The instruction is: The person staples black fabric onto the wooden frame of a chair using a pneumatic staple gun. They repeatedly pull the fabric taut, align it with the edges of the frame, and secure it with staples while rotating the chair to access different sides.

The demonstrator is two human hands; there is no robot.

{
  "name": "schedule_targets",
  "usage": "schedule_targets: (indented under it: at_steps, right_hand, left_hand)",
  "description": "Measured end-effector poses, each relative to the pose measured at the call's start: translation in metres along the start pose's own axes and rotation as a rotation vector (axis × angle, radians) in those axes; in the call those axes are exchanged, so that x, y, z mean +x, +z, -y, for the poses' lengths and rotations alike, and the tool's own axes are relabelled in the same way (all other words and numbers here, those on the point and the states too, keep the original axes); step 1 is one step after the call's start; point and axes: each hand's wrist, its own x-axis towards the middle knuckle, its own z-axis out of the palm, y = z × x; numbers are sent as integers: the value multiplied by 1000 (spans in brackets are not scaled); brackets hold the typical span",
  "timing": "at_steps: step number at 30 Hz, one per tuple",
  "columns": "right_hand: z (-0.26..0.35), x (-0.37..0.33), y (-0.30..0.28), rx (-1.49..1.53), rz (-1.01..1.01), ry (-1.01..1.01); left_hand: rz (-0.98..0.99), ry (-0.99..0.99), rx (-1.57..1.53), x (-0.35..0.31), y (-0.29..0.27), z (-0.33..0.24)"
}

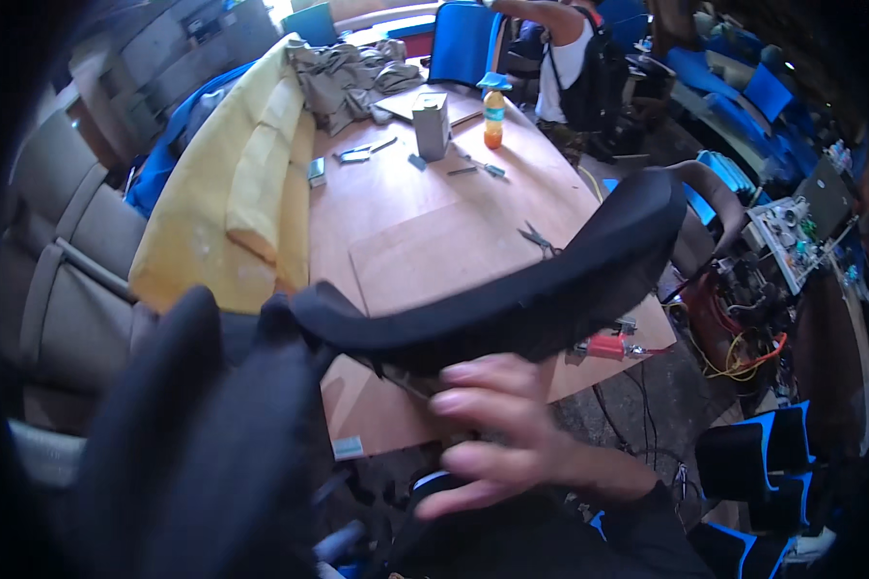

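A long, curved black padded piece point(492, 307) stretches across the middle, above the near part of the wooden table. Just beneath it my right hand point(497, 434) has its fingers spread and seems to grip nothing; the fingertips are close to its lower edge, and whether they touch it is unclear. A large dark, blurred shape point(212, 454) fills the lower left, very near the camera; what it is cannot be made out. My left hand does not show. A pair of scissors point(541, 239) lies on the table behind the padded piece. A red air tool point(606, 346) rests at the table's right edge.
The wooden table point(406, 241) carries a metal can point(431, 125), a bottle of orange liquid point(493, 118) and small tools. Yellow foam point(227, 183) lines its left side; grey cloth point(348, 82) is heaped behind. Another person point(574, 68) is at the back. Black-and-blue pieces point(753, 473) sit lower right.
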Motion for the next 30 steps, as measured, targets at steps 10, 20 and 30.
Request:
schedule_targets:
  at_steps: [10,20,30]
  right_hand:
    - [51,-100,-9,478,372,325]
    - [17,-101,-111,190,180,1090]
    - [51,-6,-77,-299,778,857]
  left_hand:
    - [-225,-67,222,-92,0,-99]
    - [568,-727,280,-20,-74,-34]
    - [672,11,83,-117,76,-53]
